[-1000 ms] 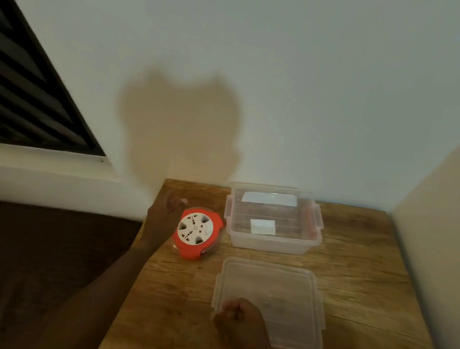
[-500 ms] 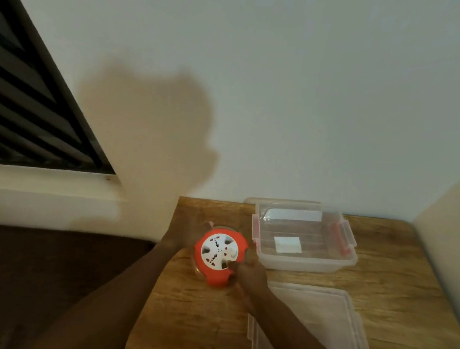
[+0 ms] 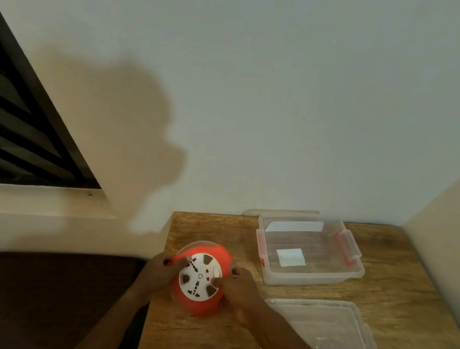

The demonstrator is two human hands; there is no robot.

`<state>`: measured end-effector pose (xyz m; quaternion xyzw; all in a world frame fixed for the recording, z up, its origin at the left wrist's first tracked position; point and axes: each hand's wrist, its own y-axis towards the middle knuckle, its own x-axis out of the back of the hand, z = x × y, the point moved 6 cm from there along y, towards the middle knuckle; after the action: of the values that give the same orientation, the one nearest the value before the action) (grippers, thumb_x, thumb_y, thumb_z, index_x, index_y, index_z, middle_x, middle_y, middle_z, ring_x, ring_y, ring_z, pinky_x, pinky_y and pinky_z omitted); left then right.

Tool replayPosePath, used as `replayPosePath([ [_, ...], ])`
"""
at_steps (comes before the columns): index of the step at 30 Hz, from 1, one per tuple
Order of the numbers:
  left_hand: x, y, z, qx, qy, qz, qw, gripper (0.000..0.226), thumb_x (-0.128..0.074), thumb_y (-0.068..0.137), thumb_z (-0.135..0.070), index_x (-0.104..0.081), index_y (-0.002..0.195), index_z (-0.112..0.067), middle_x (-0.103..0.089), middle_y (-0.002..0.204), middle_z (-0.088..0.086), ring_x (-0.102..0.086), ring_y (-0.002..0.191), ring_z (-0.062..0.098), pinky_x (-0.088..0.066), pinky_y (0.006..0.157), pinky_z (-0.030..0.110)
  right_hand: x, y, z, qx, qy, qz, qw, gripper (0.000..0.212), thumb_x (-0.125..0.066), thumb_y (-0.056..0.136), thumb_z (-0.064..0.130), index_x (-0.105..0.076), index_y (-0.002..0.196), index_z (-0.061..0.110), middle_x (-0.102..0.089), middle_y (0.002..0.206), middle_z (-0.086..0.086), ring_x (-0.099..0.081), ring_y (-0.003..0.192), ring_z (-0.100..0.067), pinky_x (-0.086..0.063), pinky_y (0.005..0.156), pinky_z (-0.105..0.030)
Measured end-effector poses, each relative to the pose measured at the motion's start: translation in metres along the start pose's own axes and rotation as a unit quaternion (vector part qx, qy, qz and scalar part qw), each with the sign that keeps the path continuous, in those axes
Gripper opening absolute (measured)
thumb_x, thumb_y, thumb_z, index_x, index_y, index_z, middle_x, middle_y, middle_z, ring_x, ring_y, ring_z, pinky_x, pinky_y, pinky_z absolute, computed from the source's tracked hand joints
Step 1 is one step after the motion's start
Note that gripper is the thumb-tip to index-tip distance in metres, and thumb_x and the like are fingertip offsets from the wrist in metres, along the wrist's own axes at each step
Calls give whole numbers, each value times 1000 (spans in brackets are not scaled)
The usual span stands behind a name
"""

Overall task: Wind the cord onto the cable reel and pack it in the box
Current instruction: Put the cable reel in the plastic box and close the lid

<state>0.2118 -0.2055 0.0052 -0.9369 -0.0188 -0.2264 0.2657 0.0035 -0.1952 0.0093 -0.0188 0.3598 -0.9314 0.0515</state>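
Observation:
An orange cable reel (image 3: 201, 278) with a white socket face sits near the left edge of the wooden table (image 3: 394, 311). My left hand (image 3: 159, 272) grips its left side, fingers on the rim. My right hand (image 3: 237, 288) holds its right side, fingers touching the white face. No loose cord is visible. The clear plastic box (image 3: 309, 252) with red latches stands open to the right of the reel, a white paper square on its bottom. Its clear lid (image 3: 328, 339) lies flat in front of it.
The table stands in a corner, a wall behind it and another at the right. Its left edge drops to a dark floor area. A dark louvred window (image 3: 20, 135) is at the far left.
My right hand left the lid and came up to the reel's right side. My left hand closed around the reel's left side. The camera view shifted left and down.

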Motion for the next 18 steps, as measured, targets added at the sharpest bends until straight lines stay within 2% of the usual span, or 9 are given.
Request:
replayPosePath([
  [3, 15, -7, -10, 10, -95, -50, 994, 36, -68, 94, -46, -63, 108, -12, -75, 102, 8, -76, 88, 24, -62, 67, 34, -9, -16, 29, 41, -11, 26, 999, 52, -79, 73, 11, -57, 120, 18, -68, 113, -3, -67, 100, -22, -61, 74, -41],
  [7, 27, -6, -44, -19, -131, -80, 988, 41, -70, 92, -46, -63, 115, -12, -75, 105, 8, -76, 90, 28, -64, 72, 39, 0, -36, 70, 90, -25, 51, 994, 46, -73, 82, 14, -52, 123, 20, -64, 119, -3, -64, 106, -25, -60, 76, -38],
  [9, 17, -9, -68, -45, -137, -59, 988, 43, -77, 87, -43, -65, 117, -16, -77, 106, 7, -77, 91, 27, -65, 75, 42, 22, -42, 86, 117, -33, 32, 992, 50, -73, 83, 16, -50, 128, 17, -64, 119, -4, -65, 103, -24, -61, 73, -37],
  [11, -1, -14, -95, -84, -140, -31, 986, 40, -86, 80, -31, -68, 114, -21, -78, 106, 4, -78, 91, 24, -66, 76, 42, 53, -44, 96, 126, -28, 2, 992, 50, -73, 83, 18, -51, 128, 14, -66, 116, -4, -67, 96, -21, -61, 68, -34],
  [14, -40, -22, -136, -145, -121, -27, 982, 42, -90, 75, -18, -69, 110, -24, -78, 103, -1, -77, 90, 23, -66, 69, 35, 111, -43, 99, 129, 4, -23, 991, 54, -73, 82, 21, -49, 130, 12, -66, 115, -5, -68, 92, -19, -58, 63, -29],
  [16, -71, -25, -159, -148, -124, -9, 981, 47, -87, 78, -12, -65, 119, -21, -77, 106, 0, -76, 92, 22, -66, 68, 32, 146, -44, 98, 124, 23, -27, 992, 57, -74, 82, 22, -49, 133, 13, -66, 114, -5, -69, 90, -19, -59, 64, -30],
  [18, -105, -21, -177, -139, -123, 14, 983, 54, -87, 78, -10, -62, 126, -18, -76, 113, 4, -76, 97, 25, -66, 74, 38, 179, -44, 96, 119, 41, -31, 992, 49, -73, 83, 18, -52, 128, 13, -68, 109, -4, -70, 85, -18, -58, 59, -29],
])
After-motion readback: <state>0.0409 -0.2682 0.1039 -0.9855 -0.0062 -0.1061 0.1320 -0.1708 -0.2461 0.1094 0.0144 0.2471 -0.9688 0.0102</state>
